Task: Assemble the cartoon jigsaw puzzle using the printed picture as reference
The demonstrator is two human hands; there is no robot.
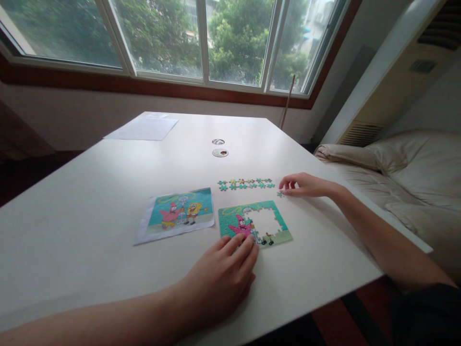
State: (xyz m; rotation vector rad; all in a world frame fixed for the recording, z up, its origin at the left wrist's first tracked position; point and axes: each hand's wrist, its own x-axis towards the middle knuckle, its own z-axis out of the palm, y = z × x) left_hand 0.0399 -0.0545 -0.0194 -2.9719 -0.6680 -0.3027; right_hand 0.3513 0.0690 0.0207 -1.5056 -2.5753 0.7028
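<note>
A partly built cartoon jigsaw [255,223] lies on the white table [108,192], with a white gap in its right half. My left hand [223,278] rests flat at the puzzle's near edge, fingers stretched out onto it. My right hand [302,185] reaches to the far right of the puzzle, fingertips curled down by a single loose piece [280,194]. A row of several loose pieces [246,184] lies just beyond the puzzle. A printed reference picture [178,214] of the same cartoon lies to the left.
A sheet of white paper [142,129] lies at the table's far left. Two round cable holes [219,152] sit mid-table. A bed with pale bedding [406,173] stands to the right, windows behind.
</note>
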